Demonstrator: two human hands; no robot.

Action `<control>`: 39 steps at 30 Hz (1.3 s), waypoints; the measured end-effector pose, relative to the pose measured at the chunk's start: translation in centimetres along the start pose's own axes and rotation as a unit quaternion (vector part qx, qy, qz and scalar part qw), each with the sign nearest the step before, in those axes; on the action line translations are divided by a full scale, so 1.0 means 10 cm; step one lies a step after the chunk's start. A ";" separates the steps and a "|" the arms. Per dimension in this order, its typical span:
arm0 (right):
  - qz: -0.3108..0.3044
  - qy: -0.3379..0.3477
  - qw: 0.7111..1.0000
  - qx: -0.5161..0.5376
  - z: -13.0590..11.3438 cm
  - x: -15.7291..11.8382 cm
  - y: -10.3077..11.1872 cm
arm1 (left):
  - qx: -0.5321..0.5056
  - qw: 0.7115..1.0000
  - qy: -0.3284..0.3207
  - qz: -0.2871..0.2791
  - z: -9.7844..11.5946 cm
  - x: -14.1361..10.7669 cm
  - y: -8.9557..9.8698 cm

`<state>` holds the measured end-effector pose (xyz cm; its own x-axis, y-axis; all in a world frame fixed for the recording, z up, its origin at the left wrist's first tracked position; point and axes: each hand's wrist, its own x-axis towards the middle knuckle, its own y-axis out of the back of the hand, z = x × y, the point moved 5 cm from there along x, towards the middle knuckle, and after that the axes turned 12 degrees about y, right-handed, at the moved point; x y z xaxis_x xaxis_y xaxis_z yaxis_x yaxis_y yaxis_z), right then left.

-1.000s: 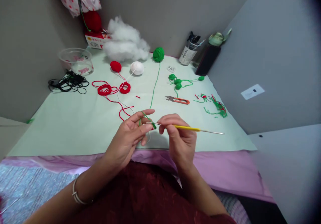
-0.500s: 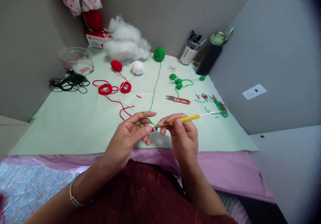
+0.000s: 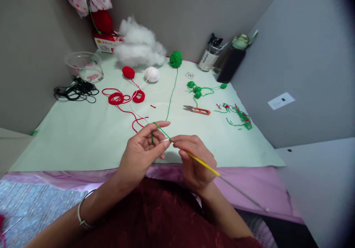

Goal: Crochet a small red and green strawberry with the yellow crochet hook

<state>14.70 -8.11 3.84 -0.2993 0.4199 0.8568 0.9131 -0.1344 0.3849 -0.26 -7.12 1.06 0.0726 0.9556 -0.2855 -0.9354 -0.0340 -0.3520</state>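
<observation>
Between thumb and fingers, my left hand (image 3: 142,148) pinches a small crochet piece (image 3: 165,140), of which only a white edge shows. Green yarn (image 3: 162,130) is looped over my left index finger and runs to the work. My right hand (image 3: 198,161) grips a yellow-handled crochet hook (image 3: 203,164), its rear shaft slanting down to the right. The hook's tip is hidden at my right fingertips, which meet the work. From a green yarn ball (image 3: 175,59) at the back, the strand comes down to my left hand.
Orange thread snips (image 3: 196,110) lie beyond my right hand, near small green crocheted balls (image 3: 197,90) and yarn scraps (image 3: 244,118). Red yarn (image 3: 116,98), a white yarn ball (image 3: 152,74), black cord (image 3: 77,90) and a plastic tub (image 3: 84,66) are left. White stuffing (image 3: 140,46) sits behind.
The crochet hook has swung from pointing up-right to slanting down-right, as my right hand turned and lowered. My right fingertips have come to the work. The left hand shifted slightly left.
</observation>
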 end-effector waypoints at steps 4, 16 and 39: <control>-0.038 0.031 0.993 -0.110 -0.05 -0.05 -0.03 | -0.087 0.991 0.086 -0.048 -0.03 0.00 -0.03; 0.074 -0.144 0.974 0.160 0.21 0.02 -0.05 | -0.096 0.990 0.082 -0.063 -0.03 0.04 -0.07; 0.131 -0.307 0.883 0.330 0.42 -0.08 -0.08 | -0.099 0.992 0.072 -0.035 -0.03 0.04 -0.04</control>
<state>15.37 -4.54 1.41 -0.0324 0.8865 0.4615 0.9520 0.1680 -0.2558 0.20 -6.81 0.80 0.1971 0.9067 -0.3729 -0.8411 -0.0390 -0.5395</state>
